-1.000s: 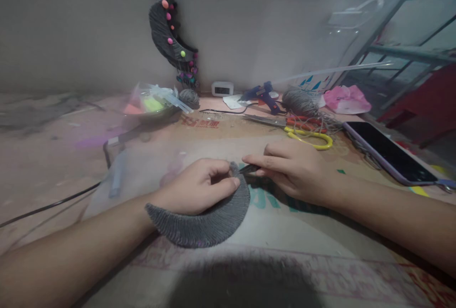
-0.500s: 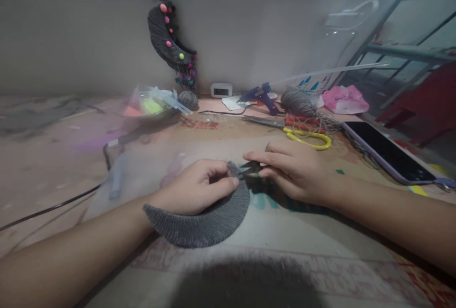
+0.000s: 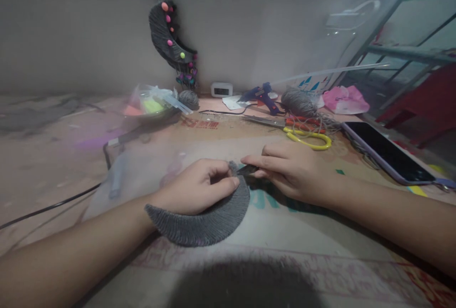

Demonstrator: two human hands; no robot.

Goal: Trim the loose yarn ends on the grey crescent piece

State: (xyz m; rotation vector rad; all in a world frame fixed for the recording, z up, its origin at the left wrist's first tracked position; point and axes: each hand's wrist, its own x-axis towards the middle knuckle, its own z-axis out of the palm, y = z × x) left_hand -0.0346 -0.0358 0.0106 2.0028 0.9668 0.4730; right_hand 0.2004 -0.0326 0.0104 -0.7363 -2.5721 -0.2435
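Note:
A grey yarn-wrapped crescent [image 3: 210, 218] lies flat on the cardboard-covered table [image 3: 285, 232]. My left hand [image 3: 197, 187] rests on it with fingers curled, pinching its upper tip. My right hand [image 3: 290, 168] grips small black thread snips [image 3: 247, 170], whose blades are closed against that same tip, right beside my left fingertips.
Behind my hands lie yellow-handled scissors [image 3: 308, 139], orange-handled scissors [image 3: 285, 122], a blue glue gun [image 3: 261, 95], a grey yarn ball [image 3: 298, 103] and a phone [image 3: 388, 151]. A finished beaded crescent [image 3: 169, 37] leans on the wall. A bag of coloured bits [image 3: 151, 104] sits at left.
The snips were open half a second ago and are now closed on the crescent's tip. My right hand has shifted slightly left. My left hand has stayed put.

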